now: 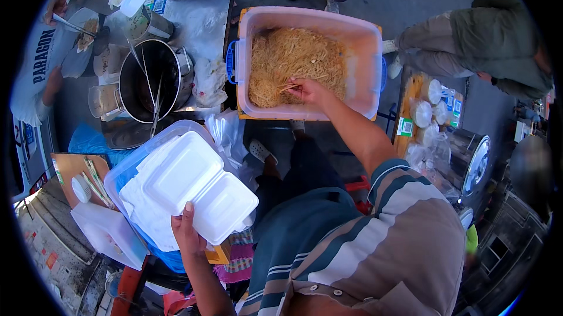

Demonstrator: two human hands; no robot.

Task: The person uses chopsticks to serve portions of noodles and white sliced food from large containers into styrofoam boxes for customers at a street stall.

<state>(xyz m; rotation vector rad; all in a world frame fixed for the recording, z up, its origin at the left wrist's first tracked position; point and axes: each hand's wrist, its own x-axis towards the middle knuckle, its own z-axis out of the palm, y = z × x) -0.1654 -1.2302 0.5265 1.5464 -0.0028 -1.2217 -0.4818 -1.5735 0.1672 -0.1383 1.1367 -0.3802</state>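
My left hand point(188, 230) grips the edge of an unfolded white foam clamshell box point(204, 184), with no food visible inside it. Under that box lies a clear plastic tub point(115, 175) holding white sheets. My right hand point(305, 91) has a pair of wooden chopsticks point(288, 86) between the fingers, their tips down in a heap of thin fried noodles point(303, 52). The noodles fill the left and middle of a large translucent plastic bin point(367, 61) with blue handles.
Left of the bin, a deep metal pot point(125, 83) holds long-handled utensils. Beyond it, a co-worker's hand point(55, 6) holds tongs over food. At right, a wooden stand point(404, 109) bears wrapped round packs near a lidded steel pot point(470, 162). Other people stand around.
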